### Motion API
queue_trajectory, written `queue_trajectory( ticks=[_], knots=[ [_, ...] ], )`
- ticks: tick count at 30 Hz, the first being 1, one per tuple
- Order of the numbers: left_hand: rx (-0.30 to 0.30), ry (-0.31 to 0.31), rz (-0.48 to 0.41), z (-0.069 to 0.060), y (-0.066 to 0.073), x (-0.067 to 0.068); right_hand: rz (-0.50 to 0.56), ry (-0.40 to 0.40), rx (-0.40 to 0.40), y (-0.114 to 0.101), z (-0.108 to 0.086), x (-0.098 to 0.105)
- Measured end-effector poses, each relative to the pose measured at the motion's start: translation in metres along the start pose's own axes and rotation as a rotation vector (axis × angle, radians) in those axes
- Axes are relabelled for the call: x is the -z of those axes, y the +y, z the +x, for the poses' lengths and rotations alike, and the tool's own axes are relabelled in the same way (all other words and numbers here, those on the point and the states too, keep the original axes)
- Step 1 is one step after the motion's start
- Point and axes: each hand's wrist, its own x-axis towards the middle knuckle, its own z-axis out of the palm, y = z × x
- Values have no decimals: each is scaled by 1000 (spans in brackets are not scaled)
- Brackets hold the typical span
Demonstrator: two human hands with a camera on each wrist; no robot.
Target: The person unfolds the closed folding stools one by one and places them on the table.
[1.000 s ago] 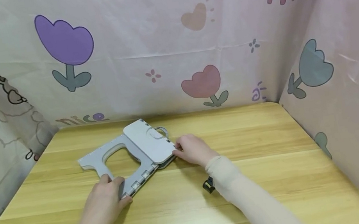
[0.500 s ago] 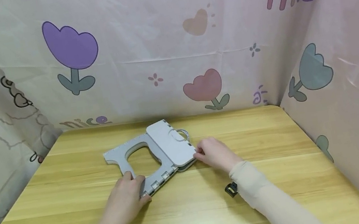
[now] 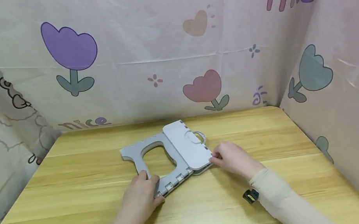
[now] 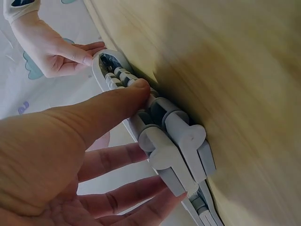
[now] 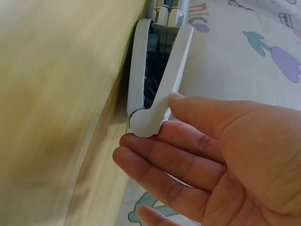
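Observation:
A grey-white plastic folding stool (image 3: pixel 187 148), folded flat, lies on the wooden table (image 3: pixel 85 207). Its smooth panel is on the right, and a frame with a large opening is on the left. My left hand (image 3: pixel 137 203) grips the frame's near-left corner, thumb on the hinged edge and fingers over the top, as the left wrist view confirms. At the panel's near-right corner, my right hand (image 3: pixel 234 159) pinches the edge between thumb and fingers. In the right wrist view, the two halves of the panel (image 5: pixel 171 70) stand slightly apart in a narrow V, dark inside.
A curved carry handle (image 3: pixel 201 136) sticks out from the panel's far right side. Patterned curtains (image 3: pixel 140 47) hang behind the table and along both sides. A black strap piece (image 3: pixel 250 196) shows at the right wrist.
Both hands and the folding stool have shifted to the right across the table, keeping the same hold. The head view has tilted slightly.

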Motion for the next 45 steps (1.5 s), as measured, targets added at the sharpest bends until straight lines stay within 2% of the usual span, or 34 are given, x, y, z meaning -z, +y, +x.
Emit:
queue_trajectory(
  ticks=[9, 15, 18, 22, 26, 28, 33, 40, 45],
  knots=[
    [-50, -2, -6, 2, 20, -4, 5, 5, -53, 18, -24, 11],
    [-86, 0, 4, 4, 28, -7, 3, 15, -74, 30, -31, 17],
    [-102, 5, 12, 5, 30, -9, 52, -18, -111, 38, -31, 19],
    [-116, 8, 11, 7, 31, -9, 176, -86, -160, 48, -25, 19],
    [-89, -32, -40, 8, 31, -5, 275, -149, -181, 56, -20, 17],
    [-61, -30, -45, 5, 32, -4, 312, -177, -183, 58, -19, 16],
    [-21, 40, 5, -7, 32, -4, 355, -213, -167, 60, -17, 12],
    [-43, 71, 33, -9, 32, -5, 387, -202, -157, 63, -18, 12],
    [-56, 76, 24, -8, 32, -6, 376, -151, -154, 62, -20, 18]
  ],
)
